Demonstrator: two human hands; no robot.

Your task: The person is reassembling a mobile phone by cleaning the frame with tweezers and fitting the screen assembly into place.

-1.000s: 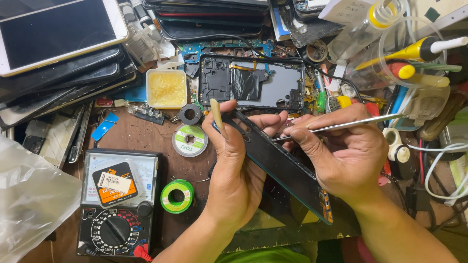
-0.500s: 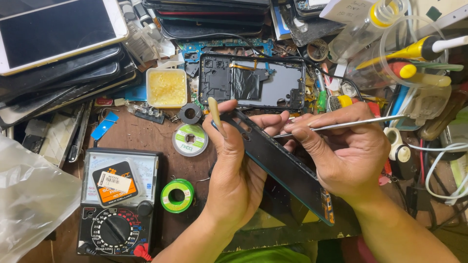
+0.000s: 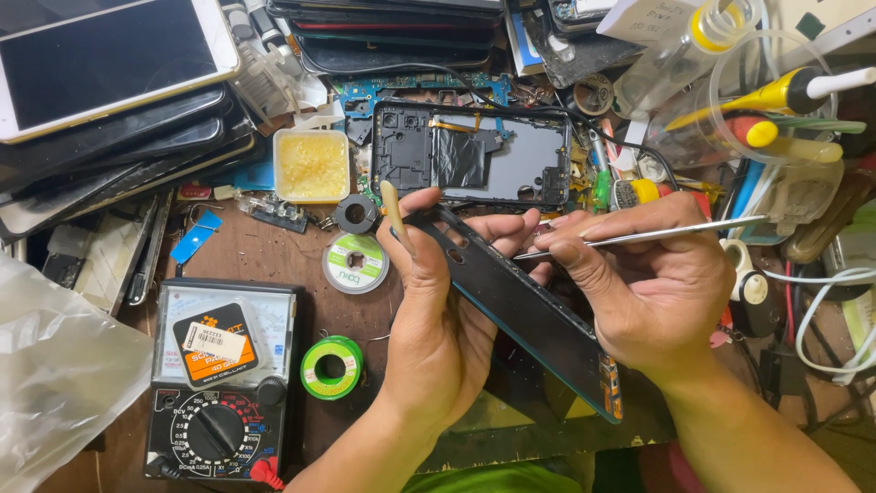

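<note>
Cluttered brown repair bench point(image 3: 274, 256), multimeter at left. Left hand point(image 3: 438, 310) clamped around a black, slim, opened phone body point(image 3: 520, 306), tilted edge-up above the bench. Right hand point(image 3: 652, 283) pinching silver metal tweezers point(image 3: 639, 236), tips at the phone's upper edge. Disassembly seemingly midway: separate black back frame point(image 3: 474, 155) already off, lying beyond

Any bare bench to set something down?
One small brown patch: between the multimeter, white spool and blue tab. Tighter strip between green spool and left hand. Top edge and right of right hand are packed.
</note>
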